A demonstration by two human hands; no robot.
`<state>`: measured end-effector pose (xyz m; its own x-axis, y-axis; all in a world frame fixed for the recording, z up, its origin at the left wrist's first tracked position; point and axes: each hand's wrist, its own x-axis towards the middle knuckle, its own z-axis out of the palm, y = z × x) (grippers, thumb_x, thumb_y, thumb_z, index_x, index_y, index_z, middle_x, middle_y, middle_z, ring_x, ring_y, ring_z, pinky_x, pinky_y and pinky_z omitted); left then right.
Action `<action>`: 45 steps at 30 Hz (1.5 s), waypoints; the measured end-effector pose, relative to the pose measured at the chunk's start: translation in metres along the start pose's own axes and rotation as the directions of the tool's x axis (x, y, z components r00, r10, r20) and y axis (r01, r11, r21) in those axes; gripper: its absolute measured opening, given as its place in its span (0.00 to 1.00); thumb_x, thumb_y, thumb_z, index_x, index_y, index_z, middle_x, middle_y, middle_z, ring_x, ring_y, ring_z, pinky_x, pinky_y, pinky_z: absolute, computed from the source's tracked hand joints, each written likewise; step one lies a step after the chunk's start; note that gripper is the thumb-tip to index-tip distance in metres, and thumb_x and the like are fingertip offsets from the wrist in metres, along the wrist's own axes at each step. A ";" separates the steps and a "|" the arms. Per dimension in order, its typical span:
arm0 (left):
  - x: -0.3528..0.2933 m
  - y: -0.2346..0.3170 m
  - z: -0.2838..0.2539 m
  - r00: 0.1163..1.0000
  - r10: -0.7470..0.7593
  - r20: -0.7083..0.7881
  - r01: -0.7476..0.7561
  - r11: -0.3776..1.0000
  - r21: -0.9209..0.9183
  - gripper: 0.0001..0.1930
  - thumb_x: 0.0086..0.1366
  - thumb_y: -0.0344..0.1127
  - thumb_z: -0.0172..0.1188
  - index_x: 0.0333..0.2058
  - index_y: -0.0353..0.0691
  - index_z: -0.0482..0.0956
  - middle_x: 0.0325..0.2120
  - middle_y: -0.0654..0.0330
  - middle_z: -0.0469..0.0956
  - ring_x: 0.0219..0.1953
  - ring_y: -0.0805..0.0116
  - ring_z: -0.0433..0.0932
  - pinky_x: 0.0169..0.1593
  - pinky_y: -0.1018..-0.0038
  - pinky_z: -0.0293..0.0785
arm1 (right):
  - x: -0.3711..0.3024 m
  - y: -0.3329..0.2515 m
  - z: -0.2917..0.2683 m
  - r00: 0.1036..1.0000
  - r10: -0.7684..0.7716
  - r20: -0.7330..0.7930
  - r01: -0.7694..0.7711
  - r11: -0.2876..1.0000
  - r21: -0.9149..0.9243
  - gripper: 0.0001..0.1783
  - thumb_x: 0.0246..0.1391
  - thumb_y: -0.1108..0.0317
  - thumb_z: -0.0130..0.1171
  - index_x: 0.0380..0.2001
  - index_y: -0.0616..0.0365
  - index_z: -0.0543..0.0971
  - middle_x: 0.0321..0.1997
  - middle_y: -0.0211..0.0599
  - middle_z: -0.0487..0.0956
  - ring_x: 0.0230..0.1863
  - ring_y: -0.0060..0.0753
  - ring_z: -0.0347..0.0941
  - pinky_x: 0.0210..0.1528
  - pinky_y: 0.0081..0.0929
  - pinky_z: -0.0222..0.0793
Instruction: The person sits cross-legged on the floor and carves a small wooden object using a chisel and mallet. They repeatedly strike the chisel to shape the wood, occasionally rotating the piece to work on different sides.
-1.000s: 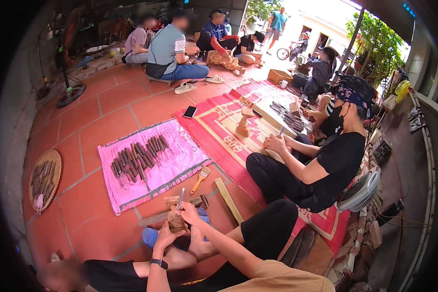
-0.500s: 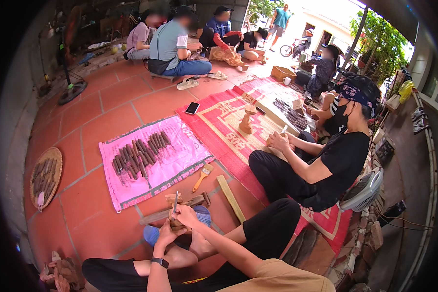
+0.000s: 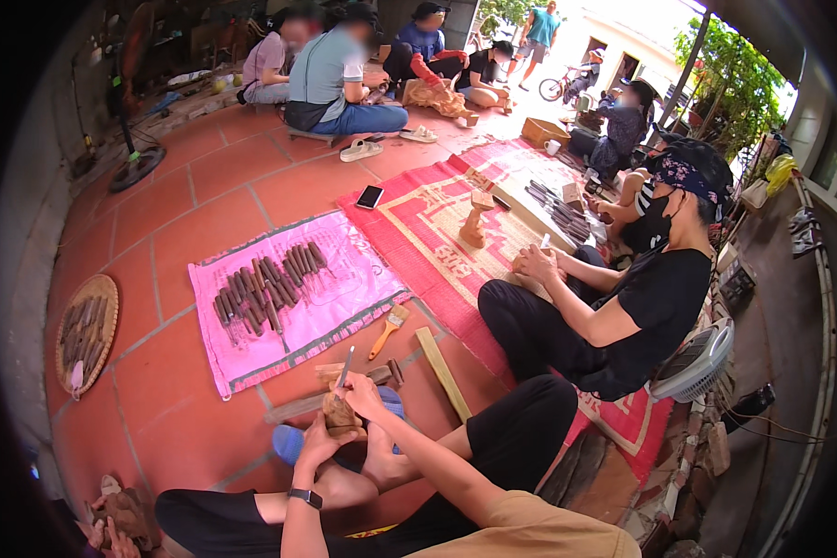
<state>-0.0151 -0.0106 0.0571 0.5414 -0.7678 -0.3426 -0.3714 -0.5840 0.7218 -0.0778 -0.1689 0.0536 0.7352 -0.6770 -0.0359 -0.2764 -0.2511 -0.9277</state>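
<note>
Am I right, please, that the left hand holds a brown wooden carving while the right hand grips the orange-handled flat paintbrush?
Not quite: the head view shows the right hand gripping a slim grey tool; the left hand holds the brown wooden carving.

Tools (image 3: 266, 286) are laid on a sheet (image 3: 352, 281), which is flanked by a basket (image 3: 113, 316) on the left and a mat (image 3: 402, 232) on the right. On the mat, a statue (image 3: 474, 229) is placed right of a phone (image 3: 369, 196). Before the sheet, a wood block (image 3: 341, 418) is held in the left hand (image 3: 319, 445), left of a plank (image 3: 443, 378).
</note>
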 end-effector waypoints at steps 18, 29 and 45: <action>0.003 -0.006 0.000 1.000 -0.008 -0.002 0.008 1.000 -0.010 0.57 0.42 0.60 0.72 0.61 0.24 0.56 0.54 0.37 0.68 0.60 0.46 0.67 0.62 0.63 0.62 | -0.001 -0.009 0.001 0.997 0.010 -0.077 -0.017 0.995 -0.097 0.07 0.44 0.65 0.63 0.29 0.53 0.80 0.26 0.40 0.80 0.32 0.44 0.78 0.36 0.38 0.71; 0.000 -0.003 -0.005 1.000 -0.016 -0.004 0.016 0.999 -0.030 0.56 0.42 0.59 0.72 0.61 0.25 0.56 0.56 0.37 0.67 0.60 0.46 0.66 0.63 0.63 0.61 | -0.006 -0.009 0.003 0.999 0.028 0.033 -0.028 0.999 -0.024 0.06 0.46 0.71 0.64 0.28 0.59 0.79 0.25 0.39 0.81 0.27 0.29 0.77 0.32 0.31 0.70; 0.006 -0.012 0.005 1.000 0.010 -0.022 -0.010 1.000 0.000 0.56 0.41 0.60 0.72 0.60 0.27 0.58 0.54 0.39 0.70 0.58 0.47 0.69 0.61 0.62 0.64 | 0.001 0.019 -0.003 1.000 -0.018 0.024 0.016 0.998 0.058 0.05 0.46 0.72 0.63 0.29 0.58 0.80 0.24 0.32 0.81 0.28 0.23 0.76 0.34 0.27 0.70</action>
<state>-0.0109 -0.0097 0.0433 0.5541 -0.7678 -0.3217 -0.3770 -0.5760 0.7253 -0.0846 -0.1767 0.0372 0.7545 -0.6557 -0.0285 -0.2282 -0.2215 -0.9481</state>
